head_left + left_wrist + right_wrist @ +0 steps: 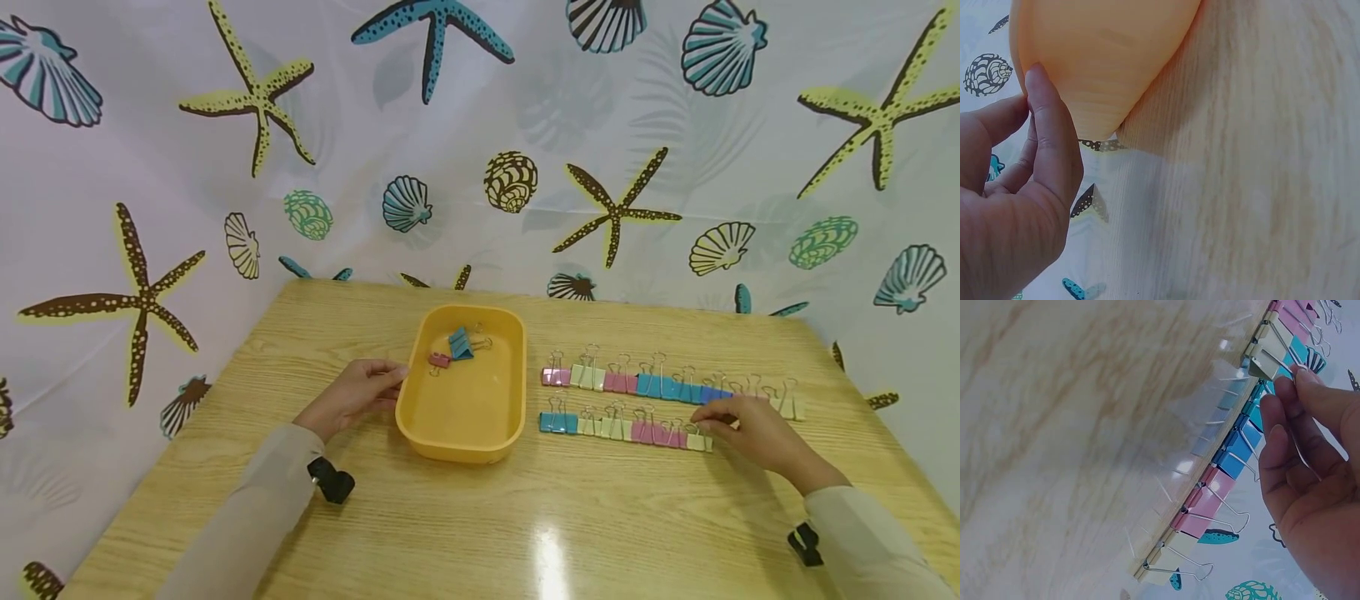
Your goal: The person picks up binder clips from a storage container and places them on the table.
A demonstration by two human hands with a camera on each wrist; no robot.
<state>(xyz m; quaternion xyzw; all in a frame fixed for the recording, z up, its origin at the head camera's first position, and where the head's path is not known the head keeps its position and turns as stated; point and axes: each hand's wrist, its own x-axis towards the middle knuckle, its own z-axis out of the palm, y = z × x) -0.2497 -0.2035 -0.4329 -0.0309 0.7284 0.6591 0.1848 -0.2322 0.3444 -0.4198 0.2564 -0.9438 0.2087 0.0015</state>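
My left hand holds the left rim of a yellow plastic tray, thumb and fingertips at its edge in the left wrist view. Inside the tray lie a blue binder clip and a small red binder clip. At the right end of the nearer row of clips, my right hand pinches the wire handle of a pale yellow binder clip. That clip stands beside a pink binder clip in the row.
Behind the nearer row runs a second row of binder clips in pink, pale yellow and blue, their wire handles standing up. Both rows stand on the wooden table, right of the tray. A cloth with shells and starfish hangs behind.
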